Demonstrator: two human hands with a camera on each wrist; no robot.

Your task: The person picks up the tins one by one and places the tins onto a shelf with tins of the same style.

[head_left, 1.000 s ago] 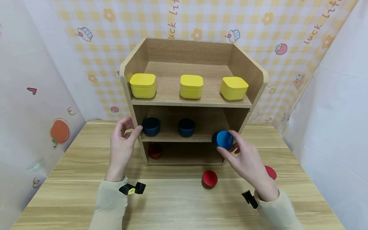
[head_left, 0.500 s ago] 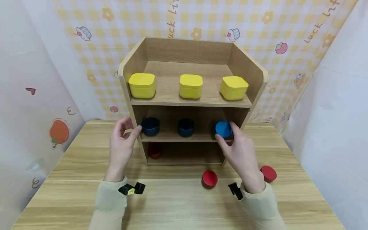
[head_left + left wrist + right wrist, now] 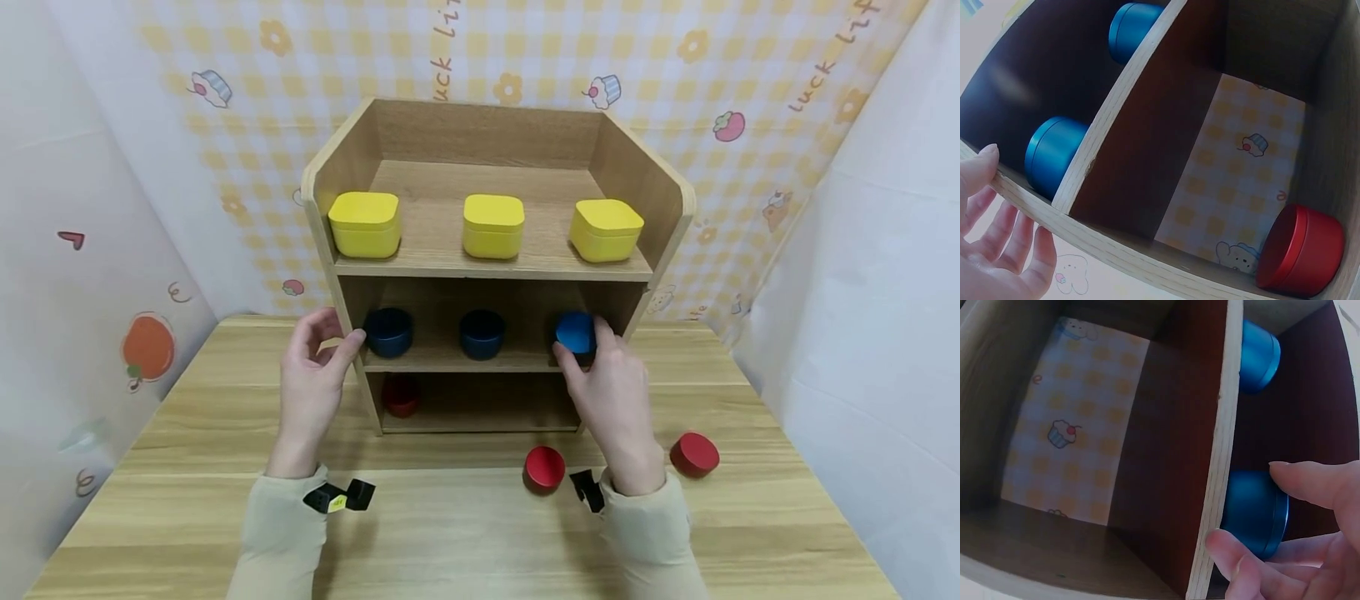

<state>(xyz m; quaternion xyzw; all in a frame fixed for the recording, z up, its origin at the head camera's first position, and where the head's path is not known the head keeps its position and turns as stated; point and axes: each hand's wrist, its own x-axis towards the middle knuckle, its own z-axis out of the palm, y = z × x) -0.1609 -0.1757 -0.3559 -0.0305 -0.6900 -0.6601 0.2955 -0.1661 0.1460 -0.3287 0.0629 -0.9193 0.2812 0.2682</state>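
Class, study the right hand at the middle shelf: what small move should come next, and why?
Probably loosen the right hand from the blue tin it grips: the tin appears to rest on the middle shelf, roughly in line with two other blue tins, while two red tins sit on the table.

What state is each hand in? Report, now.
Left hand: holding the wooden shelf unit at its left edge.
Right hand: holding the rightmost blue tin.
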